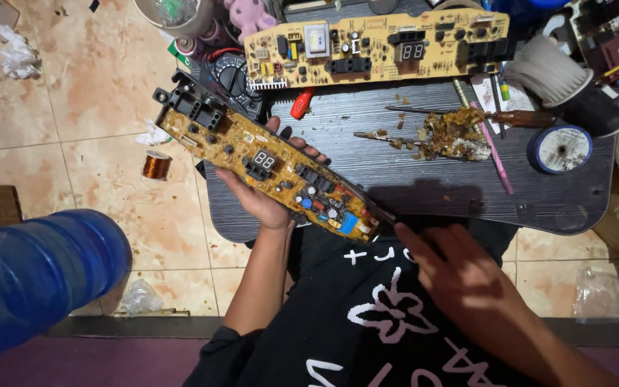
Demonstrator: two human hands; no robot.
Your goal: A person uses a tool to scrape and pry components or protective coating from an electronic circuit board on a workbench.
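The left hand (266, 197) is cupped under a long yellow-brown circuit board (266, 163), fingers wrapped up around its far edge and closed on it, so the board sits tilted over the near-left corner of the dark wood-grain table (424, 190), black connectors at its upper-left end and a small blue part near its lower-right end. The right hand (460, 276) lies at the board's lower-right end, fingers curled around a thin dark tool whose tip meets the board's edge; how tightly it grips I cannot tell, since the hand is in shadow. A second, paler circuit board (381, 46) lies across the far side of the table, with a white square part and a small dark display on it. Just beside the held board's upper end sits a black multimeter (234, 79), and a red-handled tool (301, 104) pokes out near it. A heap of brown crumbly residue (449, 132) lies mid-table, touching a screwdriver with a brown handle (521, 118). To its right is a blue roll of tape (559, 149) with a white round face. On the tiled floor (102, 93) stands a small copper wire spool (156, 165), and a large blue water bottle (34, 279) lies near-left.
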